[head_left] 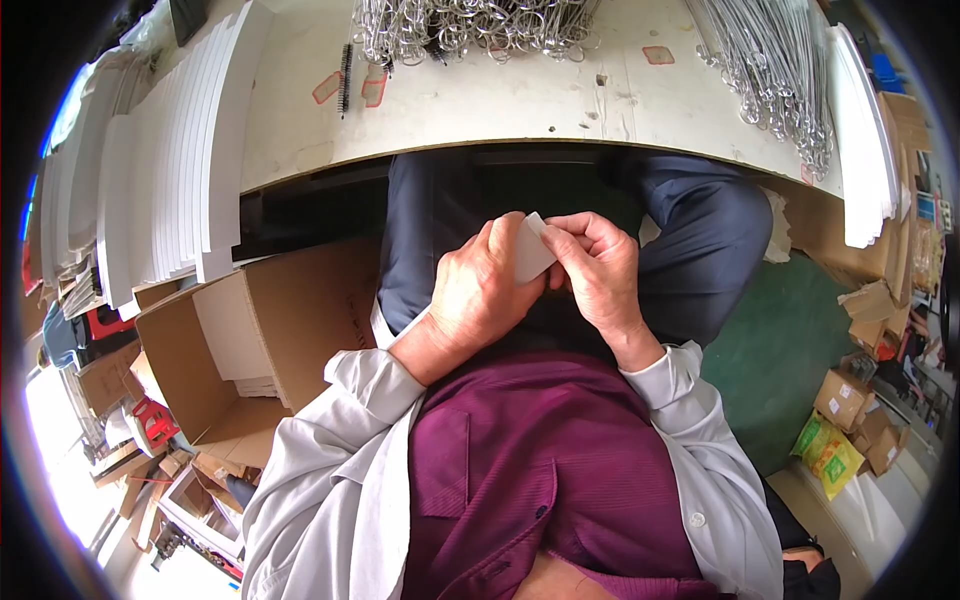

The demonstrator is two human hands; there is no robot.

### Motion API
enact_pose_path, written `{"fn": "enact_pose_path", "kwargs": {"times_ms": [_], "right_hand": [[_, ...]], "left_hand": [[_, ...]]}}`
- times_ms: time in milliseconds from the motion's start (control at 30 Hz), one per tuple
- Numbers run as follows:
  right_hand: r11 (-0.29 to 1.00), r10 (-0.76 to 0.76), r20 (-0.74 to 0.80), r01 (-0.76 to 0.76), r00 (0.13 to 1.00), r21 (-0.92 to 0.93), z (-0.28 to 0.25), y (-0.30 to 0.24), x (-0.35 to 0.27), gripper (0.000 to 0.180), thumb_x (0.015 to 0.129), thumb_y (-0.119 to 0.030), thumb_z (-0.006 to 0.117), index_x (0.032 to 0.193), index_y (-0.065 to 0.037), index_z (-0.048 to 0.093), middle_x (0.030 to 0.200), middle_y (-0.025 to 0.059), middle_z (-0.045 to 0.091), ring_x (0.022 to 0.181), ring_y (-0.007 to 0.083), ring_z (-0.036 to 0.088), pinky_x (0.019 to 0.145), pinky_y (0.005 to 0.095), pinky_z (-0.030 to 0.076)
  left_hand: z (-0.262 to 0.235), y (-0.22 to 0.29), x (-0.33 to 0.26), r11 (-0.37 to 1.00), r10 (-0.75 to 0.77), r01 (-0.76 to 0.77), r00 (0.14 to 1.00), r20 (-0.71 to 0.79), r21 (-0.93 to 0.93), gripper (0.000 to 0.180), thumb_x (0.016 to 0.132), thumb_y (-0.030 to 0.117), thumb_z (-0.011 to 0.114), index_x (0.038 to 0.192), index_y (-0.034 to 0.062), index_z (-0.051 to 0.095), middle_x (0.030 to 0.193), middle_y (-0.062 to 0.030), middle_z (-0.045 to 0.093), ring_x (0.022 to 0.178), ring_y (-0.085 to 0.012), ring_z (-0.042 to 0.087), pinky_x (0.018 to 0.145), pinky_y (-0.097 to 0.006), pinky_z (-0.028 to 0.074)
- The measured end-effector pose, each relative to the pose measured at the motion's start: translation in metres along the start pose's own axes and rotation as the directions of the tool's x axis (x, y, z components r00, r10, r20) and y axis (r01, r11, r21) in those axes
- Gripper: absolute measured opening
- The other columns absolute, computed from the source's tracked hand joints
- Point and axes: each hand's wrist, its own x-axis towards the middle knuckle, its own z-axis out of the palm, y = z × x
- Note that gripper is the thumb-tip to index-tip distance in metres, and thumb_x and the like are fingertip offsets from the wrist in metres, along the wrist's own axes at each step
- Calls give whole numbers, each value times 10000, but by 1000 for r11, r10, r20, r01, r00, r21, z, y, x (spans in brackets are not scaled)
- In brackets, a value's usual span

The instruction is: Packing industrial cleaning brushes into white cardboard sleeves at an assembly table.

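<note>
Above my lap, in front of the table edge, both hands meet on a small white carton (533,255), seen at one end with a flap corner pointing up. My left hand (480,285) is wrapped round it from the left. With thumb and fingers, my right hand (598,265) pinches the flap at its upper right side. The rest of the carton is hidden behind my fingers. Beyond the hands, on the table (500,110), lies a heap of looped metal wire pieces (480,30). Left of it, a thin brush with black bristles (346,80) lies alone.
Long white cartons (175,150) stand in a row at the table's left, more white cartons (868,140) at its right. A bundle of looped wires (775,75) lies near those. An open cardboard box (310,310) sits left of my knees, holding white pieces. Small boxes (845,398) lie lower right.
</note>
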Motion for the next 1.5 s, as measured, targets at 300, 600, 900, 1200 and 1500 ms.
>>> {"fn": "enact_pose_path", "kwargs": {"times_ms": [300, 600, 900, 1200, 1500], "right_hand": [[999, 22, 3, -22, 1000, 35, -2, 0, 3, 132, 975, -101, 728, 949, 27, 712, 706, 37, 692, 515, 58, 565, 465, 215, 432], [999, 2, -39, -4, 999, -51, 1, -3, -1, 142, 978, -99, 720, 893, 14, 715, 722, 34, 700, 540, 56, 580, 478, 220, 446], [841, -409, 51, 398, 911, -365, 4, 7, -5, 176, 964, -118, 740, 1079, 15, 739, 841, 103, 740, 745, 124, 689, 675, 279, 546], [762, -433, 176, 463, 884, -453, 8, 10, -12, 432, 919, -104, 769, 1315, 29, 660, 1014, 221, 760, 879, 281, 774, 754, 348, 598], [867, -291, 149, 327, 945, -375, 24, 3, -15, 382, 918, -8, 712, 1296, 33, 681, 972, 186, 764, 826, 109, 708, 723, 289, 563]], "left_hand": [[2, -4, 1, 993, 113, -110, 990, -81, 42, 526, 761, 144, 803, 1197, 0, 546, 932, -169, 698, 791, -351, 735, 622, -436, 608], [3, -3, -2, 995, 96, -94, 992, -85, 19, 509, 759, 133, 795, 1189, 7, 556, 928, -165, 696, 800, -356, 730, 640, -441, 608], [-3, -2, 0, 997, 32, -36, 998, -62, -65, 558, 770, 185, 831, 1228, 18, 560, 995, -190, 718, 854, -385, 737, 697, -458, 617], [-8, -6, 0, 987, -68, 71, 997, 25, -145, 556, 794, 200, 820, 1246, 12, 556, 1032, -219, 729, 903, -412, 739, 766, -471, 620], [-11, -5, -6, 996, -58, 51, 993, -104, -74, 482, 809, 204, 794, 1210, 28, 593, 1028, -209, 721, 875, -413, 728, 740, -474, 608]]}}
